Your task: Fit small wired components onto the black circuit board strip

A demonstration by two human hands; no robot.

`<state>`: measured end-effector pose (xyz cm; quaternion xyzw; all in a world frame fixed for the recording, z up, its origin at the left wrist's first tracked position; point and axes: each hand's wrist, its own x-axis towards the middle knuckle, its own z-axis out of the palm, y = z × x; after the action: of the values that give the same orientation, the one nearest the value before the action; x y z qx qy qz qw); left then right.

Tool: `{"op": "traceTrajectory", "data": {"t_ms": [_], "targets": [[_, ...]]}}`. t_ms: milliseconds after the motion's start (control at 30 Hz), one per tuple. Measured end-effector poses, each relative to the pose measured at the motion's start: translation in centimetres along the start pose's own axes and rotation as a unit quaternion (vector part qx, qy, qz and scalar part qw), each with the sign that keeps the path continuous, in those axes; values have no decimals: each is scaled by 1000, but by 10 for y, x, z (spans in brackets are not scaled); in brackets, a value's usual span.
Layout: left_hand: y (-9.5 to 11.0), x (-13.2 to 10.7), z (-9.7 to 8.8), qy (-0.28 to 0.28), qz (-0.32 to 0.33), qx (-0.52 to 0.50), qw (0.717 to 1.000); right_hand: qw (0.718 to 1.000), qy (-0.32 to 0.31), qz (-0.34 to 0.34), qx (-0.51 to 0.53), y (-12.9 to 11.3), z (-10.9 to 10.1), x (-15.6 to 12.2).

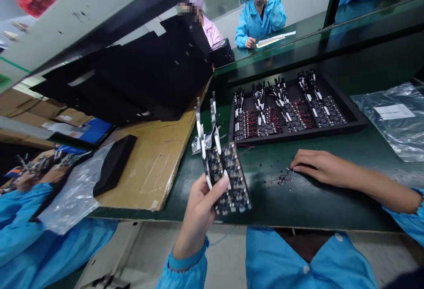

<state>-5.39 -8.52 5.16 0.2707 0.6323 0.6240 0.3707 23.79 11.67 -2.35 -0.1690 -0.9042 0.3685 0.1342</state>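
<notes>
There's the circuit-board panel (228, 178), a dark strip of small boards with white ribbon tails (205, 121) standing up off its top edge, held up above the near edge of the green counter (311, 200). The left hand (198, 211) has it by the lower left edge, thumb pressed across the face and fingers wrapped behind, a closed grip on the panel itself. It looks light and stiff, thin enough to flex, and the ribbons look floppy and easy to crease, so I'd say the edges are the place to hold it, well away from the components and tails.

Over to the right, the right hand (319, 167) lies flat on the counter, fingers stretched out and fingertips resting on a little scatter of thin red wires (281, 178). Nothing is pinched there that I can see; that grip is open, just touching.

Just behind both hands sits a black tray (356, 119) packed with rows of the same boards, ribbons sticking up. A clear plastic bag (394, 119) with a white label lies at the far right. Left of the counter is a cardboard sheet (155, 165) with a black foam block (114, 165) on it, and a co-worker's blue sleeve (23, 218) beyond. Across the bench, another person in blue (261, 17) sits with papers.
</notes>
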Motion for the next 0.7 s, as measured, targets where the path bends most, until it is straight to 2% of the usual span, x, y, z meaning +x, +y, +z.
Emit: {"op": "traceTrajectory", "data": {"t_ms": [133,333,467,700], "targets": [[14,40,38,-84,54,-56,993,1000,-1,17,21,-5,-4,2],[15,80,77,-150,89,-91,980,997,10,49,67,-5,-9,2],[8,88,85,-153,86,-104,979,990,25,91,109,-7,-11,4],[-2,86,78,-123,43,-151,980,955,56,193,217,-11,-10,1]]}}
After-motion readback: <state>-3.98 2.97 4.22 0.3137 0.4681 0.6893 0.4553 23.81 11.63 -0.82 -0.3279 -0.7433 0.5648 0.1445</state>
